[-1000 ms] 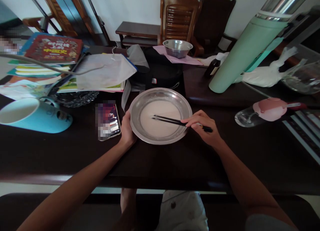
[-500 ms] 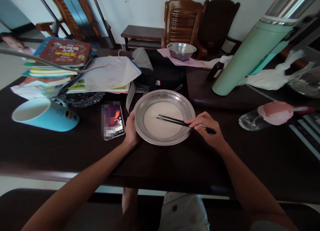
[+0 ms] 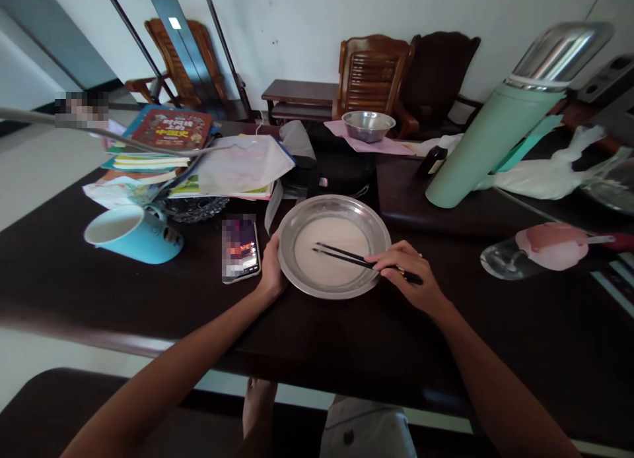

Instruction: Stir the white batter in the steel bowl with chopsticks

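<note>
A wide metal bowl (image 3: 292,266) stands on the dark table in front of me, with a milky white liquid (image 3: 329,237) in it. Its left rim is gripped by my left hand (image 3: 271,268), whose fingers are partly hidden behind the bowl's side. Black chopsticks (image 3: 347,253) are pinched in my right hand (image 3: 409,273) over the bowl's right rim. Their tips point left, slightly apart, at the liquid. Just left of my left hand lies a phone (image 3: 242,253) with its screen lit.
A blue mug (image 3: 143,237) and a pile of books (image 3: 168,131) are on the left. Behind the bowl are a black bag (image 3: 341,161) and a smaller metal bowl (image 3: 369,127). To the right stand a green thermos (image 3: 495,141) and a clear cup with a pink lid (image 3: 549,247).
My view has tilted up and turned left, so everything sits lower and further right. The chopstick tips are slightly further apart. Both hands keep their holds.
</note>
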`<state>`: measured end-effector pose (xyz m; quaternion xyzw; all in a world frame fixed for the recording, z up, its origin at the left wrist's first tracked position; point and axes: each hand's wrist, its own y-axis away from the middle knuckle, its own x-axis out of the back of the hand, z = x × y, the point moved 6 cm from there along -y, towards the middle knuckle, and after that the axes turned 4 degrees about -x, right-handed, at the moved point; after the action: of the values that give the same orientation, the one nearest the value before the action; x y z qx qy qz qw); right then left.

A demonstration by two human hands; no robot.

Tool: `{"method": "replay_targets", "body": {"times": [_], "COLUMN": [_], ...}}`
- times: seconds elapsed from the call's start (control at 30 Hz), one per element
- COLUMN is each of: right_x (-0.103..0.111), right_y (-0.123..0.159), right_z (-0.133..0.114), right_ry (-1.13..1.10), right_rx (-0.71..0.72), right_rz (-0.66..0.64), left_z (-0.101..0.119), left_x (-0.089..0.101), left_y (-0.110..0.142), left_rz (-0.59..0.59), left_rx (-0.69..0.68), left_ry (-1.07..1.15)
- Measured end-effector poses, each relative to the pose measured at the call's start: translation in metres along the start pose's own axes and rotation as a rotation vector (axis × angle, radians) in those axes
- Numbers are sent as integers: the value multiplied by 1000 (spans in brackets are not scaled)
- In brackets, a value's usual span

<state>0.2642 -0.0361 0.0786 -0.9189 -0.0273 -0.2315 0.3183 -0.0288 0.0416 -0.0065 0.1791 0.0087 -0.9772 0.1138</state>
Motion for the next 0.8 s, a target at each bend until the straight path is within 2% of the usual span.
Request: {"method": "replay_targets", "body": {"times": [0.1, 0.2, 0.27, 0.33, 0.43, 0.5, 0.67, 0.73, 0.8], "right_x": [15, 30, 28, 18, -2, -6, 18, 21, 14], "right_y": [1, 2, 2, 1, 0, 0, 2, 2, 2], "right_z": [5, 9, 8, 6, 3, 5, 17, 20, 19], "right_ry": [34, -23, -77, -99, -62, -16, -46, -100, -132], "right_rx": [-36, -76, -72, -68, -32, -25, -90, -107, -112], "right_rz": [109, 187, 162, 100, 4, 6, 210, 209, 135], "left_z": [-1, -2, -4, -6, -5, -3, 0, 2, 4], "left_x": [0, -1, -1, -1, 1, 1, 0, 0, 0], "left_y": [1, 1, 1, 1, 1, 2, 3, 4, 4], "left_rz": [37, 49, 65, 80, 120, 124, 110, 108, 107], "left_rx": [34, 46, 78, 117, 120, 107, 103, 95, 72], "left_ry": [11, 29, 53, 77, 73, 77, 70, 64, 59]}}
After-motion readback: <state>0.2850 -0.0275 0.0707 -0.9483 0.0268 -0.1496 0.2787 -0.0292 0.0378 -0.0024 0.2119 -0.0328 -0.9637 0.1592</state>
